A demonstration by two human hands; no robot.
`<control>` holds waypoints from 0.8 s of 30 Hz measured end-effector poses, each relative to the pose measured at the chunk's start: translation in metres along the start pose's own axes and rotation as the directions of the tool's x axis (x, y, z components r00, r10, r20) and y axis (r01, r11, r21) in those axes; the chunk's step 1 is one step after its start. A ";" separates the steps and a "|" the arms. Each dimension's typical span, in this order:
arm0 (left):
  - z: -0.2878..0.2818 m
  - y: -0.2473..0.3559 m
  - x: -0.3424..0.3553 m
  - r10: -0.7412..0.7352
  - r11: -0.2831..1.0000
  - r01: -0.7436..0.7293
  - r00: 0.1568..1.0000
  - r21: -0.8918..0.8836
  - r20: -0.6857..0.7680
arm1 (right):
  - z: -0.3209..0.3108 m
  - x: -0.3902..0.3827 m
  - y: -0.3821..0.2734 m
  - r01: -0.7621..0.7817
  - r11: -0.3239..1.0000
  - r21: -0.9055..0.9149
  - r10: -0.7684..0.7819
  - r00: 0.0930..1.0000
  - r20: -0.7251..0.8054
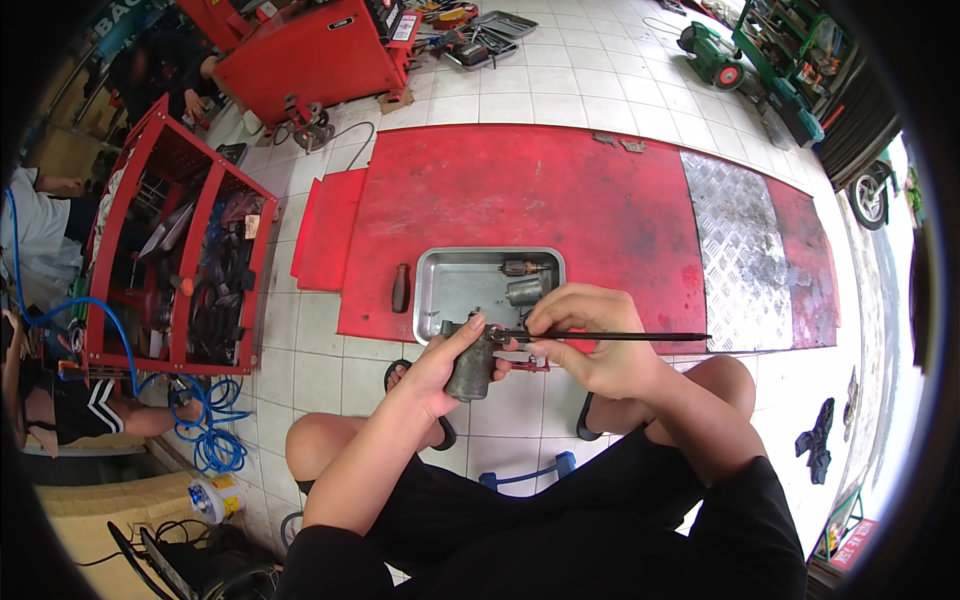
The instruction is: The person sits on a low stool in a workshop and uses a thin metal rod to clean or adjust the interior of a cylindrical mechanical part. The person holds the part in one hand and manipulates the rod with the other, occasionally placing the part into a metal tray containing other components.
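My left hand (438,370) is wrapped round a grey metal cylindrical motor part (470,378), held upright in front of my knees. From the right, my right hand (608,368) pinches a long thin black tool (665,337); its kind I cannot make out. The tool lies level, its left end against the top of the motor part, where fingers partly hide the contact. Just beyond my hands, a metal tray (424,290) holds a motor armature (522,268) and a silvery metal cylinder (524,291). A screwdriver (401,288) lies left of the tray.
Under the tray spreads a red lift platform (530,190) with a metal tread plate (738,255). At left stand a red tool cart (180,250) and a coiled blue hose (218,430), with other people beside them. A blue-ended bar (525,472) is between my feet.
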State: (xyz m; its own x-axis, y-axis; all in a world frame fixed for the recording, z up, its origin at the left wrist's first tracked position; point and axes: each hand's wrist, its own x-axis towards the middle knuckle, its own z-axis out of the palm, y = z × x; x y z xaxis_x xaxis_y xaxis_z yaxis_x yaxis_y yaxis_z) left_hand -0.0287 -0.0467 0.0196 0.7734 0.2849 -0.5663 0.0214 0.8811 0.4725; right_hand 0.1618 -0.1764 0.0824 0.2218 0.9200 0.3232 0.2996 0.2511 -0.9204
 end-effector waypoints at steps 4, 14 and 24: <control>-0.002 -0.001 0.001 0.013 1.000 -0.013 1.000 -0.013 -0.008 | -0.008 0.001 -0.008 -0.409 0.903 0.136 0.402 0.913 0.071; -0.002 0.002 0.002 0.023 1.000 -0.023 0.999 -0.008 -0.025 | -0.002 0.002 0.016 -0.279 0.921 0.271 0.297 0.955 -0.027; -0.015 0.025 0.019 0.199 0.979 -0.188 0.956 0.072 -0.216 | 0.013 0.036 0.062 -0.545 0.618 0.566 0.566 0.809 0.161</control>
State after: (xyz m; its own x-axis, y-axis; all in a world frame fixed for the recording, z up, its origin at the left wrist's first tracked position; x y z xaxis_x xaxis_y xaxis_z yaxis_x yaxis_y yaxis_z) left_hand -0.0231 -0.0139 0.0102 0.6070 0.5295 -0.5926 -0.0787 0.7821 0.6181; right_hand 0.1766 -0.1241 0.0341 0.1999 0.9343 -0.2951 -0.4610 -0.1760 -0.8698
